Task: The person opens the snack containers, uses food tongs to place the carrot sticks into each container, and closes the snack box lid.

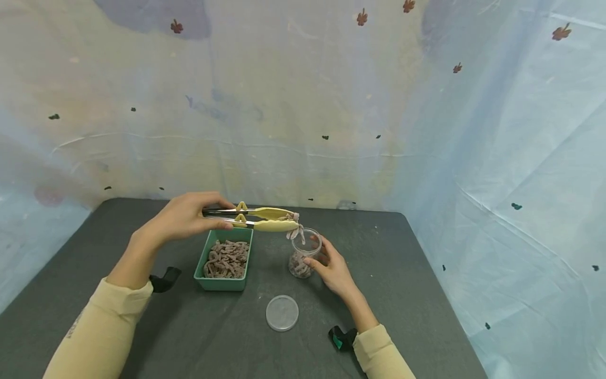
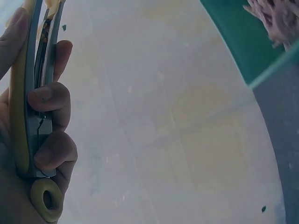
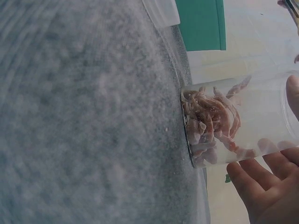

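My left hand [image 1: 187, 216] grips yellow-tipped tongs [image 1: 274, 225], and in the left wrist view its fingers wrap the tongs' handles [image 2: 42, 116]. Greyish-brown strips [image 1: 294, 231] hang from the tong tips at the rim of a clear jar [image 1: 307, 243]. My right hand [image 1: 333, 268] holds that jar around its side, thumb at the front. In the right wrist view the jar [image 3: 261, 112] stands on the table with strips [image 3: 210, 116] in its lower part. A green tray [image 1: 220, 285] of similar strips [image 1: 227, 259] is below the left hand.
A round clear lid [image 1: 282, 313] lies on the dark table [image 1: 227, 337] in front of the jar. Black objects sit beside each forearm, one [image 1: 164, 280] at the left and one [image 1: 342, 338] at the right. A patterned sheet [image 1: 284, 105] hangs behind the table.
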{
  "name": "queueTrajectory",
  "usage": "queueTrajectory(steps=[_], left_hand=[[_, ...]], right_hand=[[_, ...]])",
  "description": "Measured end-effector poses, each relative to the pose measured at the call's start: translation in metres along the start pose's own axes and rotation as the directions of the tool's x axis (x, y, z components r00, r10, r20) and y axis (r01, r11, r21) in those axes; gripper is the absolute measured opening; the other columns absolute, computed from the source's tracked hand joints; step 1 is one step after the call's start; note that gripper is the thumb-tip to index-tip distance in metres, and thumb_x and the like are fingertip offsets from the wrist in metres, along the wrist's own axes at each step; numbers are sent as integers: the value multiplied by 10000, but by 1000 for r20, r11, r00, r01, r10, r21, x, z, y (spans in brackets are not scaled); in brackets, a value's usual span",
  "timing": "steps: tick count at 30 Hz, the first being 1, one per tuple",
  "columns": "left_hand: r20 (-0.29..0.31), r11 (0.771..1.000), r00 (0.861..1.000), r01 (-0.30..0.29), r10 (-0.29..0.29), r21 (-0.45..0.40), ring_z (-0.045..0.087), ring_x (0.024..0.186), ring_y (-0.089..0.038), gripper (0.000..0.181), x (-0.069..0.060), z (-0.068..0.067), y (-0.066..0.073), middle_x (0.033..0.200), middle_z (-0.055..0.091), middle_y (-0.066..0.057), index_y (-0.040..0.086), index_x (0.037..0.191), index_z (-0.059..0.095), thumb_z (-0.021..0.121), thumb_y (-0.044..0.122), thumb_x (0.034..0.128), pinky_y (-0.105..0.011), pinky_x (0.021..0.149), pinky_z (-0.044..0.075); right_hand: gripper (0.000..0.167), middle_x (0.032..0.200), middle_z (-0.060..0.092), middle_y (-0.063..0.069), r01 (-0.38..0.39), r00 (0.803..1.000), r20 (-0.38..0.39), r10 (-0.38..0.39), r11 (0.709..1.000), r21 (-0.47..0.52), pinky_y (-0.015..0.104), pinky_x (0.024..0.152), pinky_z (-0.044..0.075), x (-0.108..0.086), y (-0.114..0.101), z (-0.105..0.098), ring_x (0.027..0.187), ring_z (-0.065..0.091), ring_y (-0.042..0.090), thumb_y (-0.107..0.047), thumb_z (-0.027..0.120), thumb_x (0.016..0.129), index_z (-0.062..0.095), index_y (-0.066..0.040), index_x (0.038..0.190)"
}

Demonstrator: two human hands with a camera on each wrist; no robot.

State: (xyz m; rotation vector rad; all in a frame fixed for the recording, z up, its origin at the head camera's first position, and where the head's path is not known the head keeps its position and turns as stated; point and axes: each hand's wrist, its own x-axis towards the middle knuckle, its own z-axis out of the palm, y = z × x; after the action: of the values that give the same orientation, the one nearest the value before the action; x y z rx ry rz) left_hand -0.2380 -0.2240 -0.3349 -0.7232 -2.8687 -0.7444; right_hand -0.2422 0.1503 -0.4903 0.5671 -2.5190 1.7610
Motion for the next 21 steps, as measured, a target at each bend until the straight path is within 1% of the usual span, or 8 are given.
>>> queueTrajectory(steps=[4, 8, 10, 14, 17, 21], left_hand=[[5, 1000, 1000, -30, 30, -1, 673, 1025, -204, 428, 10, 8, 5, 1242, 717, 16, 248, 1268, 727, 775, 495, 922, -457, 792, 512], [18, 999, 999, -52, 51, 17, 659, 944, -156, 423, 19, 17, 9, 1223, 720, 26, 253, 1259, 735, 789, 486, 910, -405, 725, 492], [24, 998, 998, -57, 56, 34, 660, 945, -154, 423, 23, 22, 11, 1228, 719, 31, 261, 1260, 734, 800, 477, 903, -399, 716, 490], [32, 996, 998, -63, 62, 60, 684, 1018, -211, 419, 29, 28, 13, 1256, 712, 14, 262, 1267, 725, 803, 461, 906, -453, 755, 519], [36, 995, 997, -65, 62, 70, 687, 1077, -249, 433, 33, 32, 14, 1278, 706, 6, 266, 1272, 719, 790, 488, 907, -504, 802, 530], [41, 995, 997, -67, 64, 76, 688, 1080, -254, 452, 37, 35, 15, 1289, 702, 5, 271, 1271, 718, 781, 521, 900, -512, 809, 534]], right_hand=[[710, 1556, 498, 134, 6, 1000, -1, -6, 1000, -13, 551, 1042, 502, 0, 2, -1, 1353, 565, 389, -192, 760, 979, 406, -160, 1594], [733, 1555, 497, 131, -2, 1000, -5, 2, 999, -42, 504, 1088, 477, 0, 3, -2, 1395, 530, 356, -234, 766, 976, 392, -156, 1602], [749, 1560, 491, 137, -6, 1000, -4, 6, 998, -56, 493, 1103, 465, 0, 2, -2, 1411, 513, 351, -247, 767, 976, 380, -145, 1609], [773, 1568, 478, 156, -12, 1000, -4, 12, 997, -79, 497, 1108, 460, 0, 2, -2, 1422, 499, 364, -274, 763, 980, 357, -114, 1618], [788, 1572, 469, 171, -16, 1000, -4, 16, 997, -78, 509, 1105, 460, 0, 2, -2, 1421, 496, 376, -285, 763, 980, 346, -95, 1621], [792, 1575, 463, 179, -24, 1000, -3, 23, 997, -70, 516, 1104, 458, 0, 1, -2, 1423, 493, 382, -283, 763, 980, 341, -87, 1621]])
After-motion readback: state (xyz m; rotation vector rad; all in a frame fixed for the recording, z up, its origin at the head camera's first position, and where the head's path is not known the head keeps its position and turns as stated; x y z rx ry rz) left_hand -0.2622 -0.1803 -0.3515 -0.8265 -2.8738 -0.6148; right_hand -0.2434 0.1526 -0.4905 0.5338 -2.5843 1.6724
